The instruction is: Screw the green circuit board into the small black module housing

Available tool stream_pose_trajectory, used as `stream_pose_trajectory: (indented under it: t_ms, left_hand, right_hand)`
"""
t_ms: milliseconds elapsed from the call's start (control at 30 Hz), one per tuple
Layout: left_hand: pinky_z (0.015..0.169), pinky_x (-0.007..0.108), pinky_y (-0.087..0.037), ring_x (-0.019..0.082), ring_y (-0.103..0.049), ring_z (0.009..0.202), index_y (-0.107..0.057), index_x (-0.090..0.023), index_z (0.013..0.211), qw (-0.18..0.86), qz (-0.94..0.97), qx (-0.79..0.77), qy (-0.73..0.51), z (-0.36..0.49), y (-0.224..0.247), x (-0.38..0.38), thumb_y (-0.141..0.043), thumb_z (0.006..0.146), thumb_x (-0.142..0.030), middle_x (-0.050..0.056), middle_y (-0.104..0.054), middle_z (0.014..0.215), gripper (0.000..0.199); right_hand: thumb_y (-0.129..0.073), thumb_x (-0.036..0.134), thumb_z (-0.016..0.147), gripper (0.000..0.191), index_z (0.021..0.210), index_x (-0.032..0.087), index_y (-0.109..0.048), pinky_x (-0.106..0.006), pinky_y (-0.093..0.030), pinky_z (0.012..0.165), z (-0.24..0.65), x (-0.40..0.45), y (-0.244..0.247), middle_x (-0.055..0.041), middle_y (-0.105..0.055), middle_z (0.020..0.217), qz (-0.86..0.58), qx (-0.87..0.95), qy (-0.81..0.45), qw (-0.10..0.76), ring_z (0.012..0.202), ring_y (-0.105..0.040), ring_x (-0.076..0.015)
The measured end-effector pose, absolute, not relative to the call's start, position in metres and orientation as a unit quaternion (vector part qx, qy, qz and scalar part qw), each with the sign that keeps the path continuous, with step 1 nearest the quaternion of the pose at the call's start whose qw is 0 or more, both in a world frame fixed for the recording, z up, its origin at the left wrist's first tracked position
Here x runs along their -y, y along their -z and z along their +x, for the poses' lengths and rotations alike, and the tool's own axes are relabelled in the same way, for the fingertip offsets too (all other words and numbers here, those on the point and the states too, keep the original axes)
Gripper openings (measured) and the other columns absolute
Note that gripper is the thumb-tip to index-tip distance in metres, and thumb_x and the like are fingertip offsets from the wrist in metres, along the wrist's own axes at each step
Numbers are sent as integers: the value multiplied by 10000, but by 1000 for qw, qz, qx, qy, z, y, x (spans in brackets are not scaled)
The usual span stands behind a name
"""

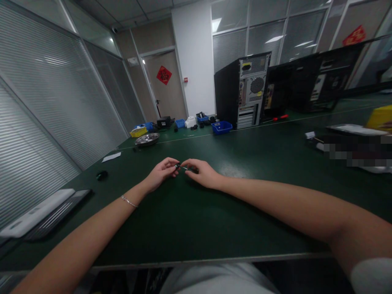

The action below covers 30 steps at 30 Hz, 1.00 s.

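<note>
My left hand (159, 174) is over the green table, its fingers closed in a pinch around a small dark piece (178, 165) that is mostly hidden by the fingertips. Facing it, my right hand (203, 173) is curled around a slim tool with a thin metal shaft (184, 168); its handle is hidden in the palm. The shaft points left and its end meets or nearly meets the dark piece. Both hands are close together above the table, and a bracelet (129, 201) circles my left wrist.
A keyboard (58, 214) and a dark mouse (101, 175) lie at left. Farther back are a metal bowl (147, 139), a blue tray (221, 128) and a black computer tower (228, 92). A red-handled tool (280, 117) lies right of the tower. The table's front edge (214, 259) runs before me.
</note>
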<state>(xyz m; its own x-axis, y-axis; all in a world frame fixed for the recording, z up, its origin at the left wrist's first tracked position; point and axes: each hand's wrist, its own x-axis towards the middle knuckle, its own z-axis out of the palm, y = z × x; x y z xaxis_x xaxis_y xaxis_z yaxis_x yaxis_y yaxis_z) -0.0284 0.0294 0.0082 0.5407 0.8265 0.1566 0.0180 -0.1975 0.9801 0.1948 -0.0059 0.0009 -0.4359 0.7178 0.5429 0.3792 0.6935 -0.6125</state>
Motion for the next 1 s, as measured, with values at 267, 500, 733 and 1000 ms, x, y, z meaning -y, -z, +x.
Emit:
stream_pose_trajectory:
  t_ms: [267, 500, 733, 1000]
  left_hand:
    - [743, 299, -441, 157, -551, 813, -644, -150, 1115, 514, 713, -316, -358, -31, -10, -31, -580, 875, -273, 82, -614, 1001, 278]
    - [715, 302, -451, 161, -558, 788, -670, -154, 1078, 480, 729, -326, -365, -30, -12, -30, -616, 848, -265, 76, -629, 961, 261]
    - [661, 280, -429, 142, -537, 710, -709, -136, 1011, 497, 694, -361, -374, -27, -17, -25, -667, 800, -266, 74, -652, 877, 252]
    - [653, 270, -414, 133, -530, 703, -727, -119, 996, 568, 637, -364, -374, -26, -18, -23, -706, 763, -236, 95, -662, 879, 262]
  right_hand:
    - [-566, 186, 854, 295, 1146, 194, -609, -303, -475, 746, 195, 6, -1, -62, -659, 1033, -335, 824, -197, 413, 872, -595, -170]
    - [-574, 198, 850, 304, 1151, 205, -612, -326, -486, 775, 196, 4, 1, -69, -655, 1058, -329, 829, -192, 409, 920, -602, -188]
    - [-581, 174, 837, 310, 1143, 209, -619, -329, -487, 791, 196, 4, 2, -69, -651, 1074, -326, 833, -188, 406, 925, -602, -186]
    - [-589, 157, 827, 298, 1121, 191, -616, -308, -478, 773, 195, 4, 1, -61, -658, 1058, -306, 831, -204, 418, 923, -598, -179]
